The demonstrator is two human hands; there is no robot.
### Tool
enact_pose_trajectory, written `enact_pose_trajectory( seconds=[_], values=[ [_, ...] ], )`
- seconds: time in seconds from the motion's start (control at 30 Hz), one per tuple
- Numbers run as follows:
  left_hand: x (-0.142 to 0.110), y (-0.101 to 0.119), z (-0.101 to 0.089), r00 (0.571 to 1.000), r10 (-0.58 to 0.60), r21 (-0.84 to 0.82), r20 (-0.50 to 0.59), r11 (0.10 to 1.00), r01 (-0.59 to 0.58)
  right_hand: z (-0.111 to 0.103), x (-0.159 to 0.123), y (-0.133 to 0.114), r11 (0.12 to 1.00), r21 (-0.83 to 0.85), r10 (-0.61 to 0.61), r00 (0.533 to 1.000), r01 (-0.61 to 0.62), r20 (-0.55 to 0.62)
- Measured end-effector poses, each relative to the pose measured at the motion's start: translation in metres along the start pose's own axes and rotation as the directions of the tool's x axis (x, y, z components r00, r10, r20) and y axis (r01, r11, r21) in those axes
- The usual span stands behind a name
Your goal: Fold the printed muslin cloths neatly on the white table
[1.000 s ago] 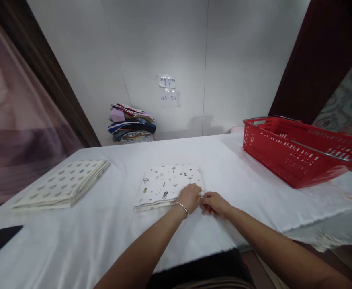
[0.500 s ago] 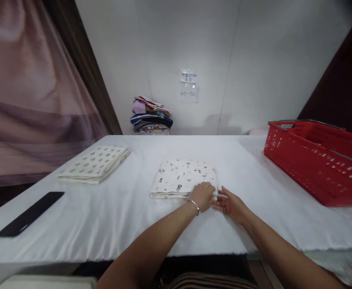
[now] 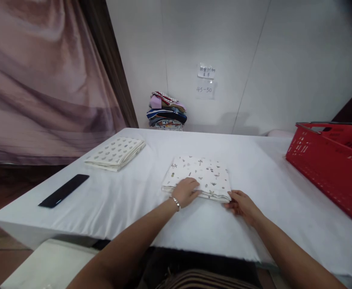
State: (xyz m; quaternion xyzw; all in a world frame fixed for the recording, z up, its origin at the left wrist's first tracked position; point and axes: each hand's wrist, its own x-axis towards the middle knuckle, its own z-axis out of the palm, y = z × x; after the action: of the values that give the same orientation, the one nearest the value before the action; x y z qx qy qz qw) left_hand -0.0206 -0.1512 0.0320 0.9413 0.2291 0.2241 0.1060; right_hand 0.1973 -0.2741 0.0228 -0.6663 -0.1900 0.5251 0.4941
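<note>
A folded white cloth [image 3: 202, 170] printed with small palm trees and animals lies in the middle of the white-covered table. On its near edge, left of centre, rests my left hand [image 3: 187, 192], with a bracelet at the wrist; its fingers lie flat over the top layer and the thumb is apart. My right hand [image 3: 241, 204] pinches the near right corner, thumb on top and the other fingers partly hidden underneath. Farther left on the table is a second folded cream cloth [image 3: 115, 152] with a small repeated print, and neither hand touches it.
A black flat strip [image 3: 64, 191] lies near the table's left edge. At the right stands a red plastic basket [image 3: 329, 164] with a metal handle. Behind the table is a stack of folded fabrics [image 3: 166, 112] against the wall. A pink curtain [image 3: 49, 80] hangs at left.
My left hand has slid left along the cloth's near edge, away from the right corner. My right hand has closed on that corner. The view has turned, shifting the table and basket.
</note>
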Motion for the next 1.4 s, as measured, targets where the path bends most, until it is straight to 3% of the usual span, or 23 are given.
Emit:
enact_pose_trajectory(
  seconds=[0.13,0.27,0.37,0.43,0.5,0.57,0.63,0.73,0.83,0.93,1.1,1.23,1.4],
  values=[
    [-0.022,-0.036,-0.013,0.999,-0.022,0.067,0.028,0.998,0.02,0.0,0.001,0.001,0.998,-0.058,-0.013,1.0,0.012,-0.012],
    [-0.031,-0.048,-0.013,1.0,-0.015,0.08,0.011,0.997,0.014,-0.002,0.002,0.003,0.971,-0.233,-0.062,0.998,0.054,-0.03],
    [-0.031,-0.047,-0.014,1.0,-0.012,0.071,-0.001,0.997,0.012,-0.007,0.001,0.002,0.823,-0.536,-0.26,0.963,0.186,-0.065],
    [-0.028,-0.042,-0.015,1.0,-0.027,0.055,-0.012,0.998,0.028,-0.009,-0.001,0.0,0.618,-0.72,-0.479,0.877,0.316,-0.027],
    [-0.024,-0.036,-0.017,0.999,-0.045,0.035,-0.029,0.998,0.046,-0.006,-0.003,-0.004,0.397,-0.793,-0.66,0.744,0.462,0.103],
    [-0.018,-0.031,-0.018,0.998,-0.049,0.032,-0.029,0.998,0.05,0.004,-0.004,-0.01,0.218,-0.776,-0.744,0.616,0.592,0.26],
    [-0.013,-0.026,-0.017,0.999,-0.032,0.055,0.016,0.998,0.031,0.016,-0.002,-0.015,0.096,-0.741,-0.743,0.544,0.665,0.391],
    [-0.008,-0.025,-0.015,0.994,-0.001,0.092,0.111,0.996,-0.009,0.033,0.004,-0.02,0.008,-0.72,-0.664,0.542,0.694,0.515],
    [-0.005,-0.026,-0.015,0.989,-0.006,0.095,0.149,0.995,-0.009,0.041,0.01,-0.02,-0.007,-0.731,-0.607,0.578,0.682,0.545],
    [-0.005,-0.027,-0.016,0.988,-0.015,0.099,0.153,0.995,0.0,0.04,0.012,-0.02,-0.034,-0.734,-0.587,0.581,0.679,0.564],
    [-0.01,-0.026,-0.015,0.994,-0.034,0.173,0.107,0.985,0.015,0.038,0.011,-0.016,-0.146,-0.718,-0.579,0.529,0.681,0.62],
    [-0.018,-0.03,-0.008,0.994,0.026,0.171,0.11,0.984,-0.045,0.038,0.012,-0.007,-0.231,-0.709,-0.59,0.484,0.666,0.647],
    [-0.024,-0.033,-0.008,0.994,0.031,0.182,0.106,0.982,-0.05,0.037,0.011,0.002,-0.22,-0.703,-0.641,0.443,0.677,0.627]
  ],
)
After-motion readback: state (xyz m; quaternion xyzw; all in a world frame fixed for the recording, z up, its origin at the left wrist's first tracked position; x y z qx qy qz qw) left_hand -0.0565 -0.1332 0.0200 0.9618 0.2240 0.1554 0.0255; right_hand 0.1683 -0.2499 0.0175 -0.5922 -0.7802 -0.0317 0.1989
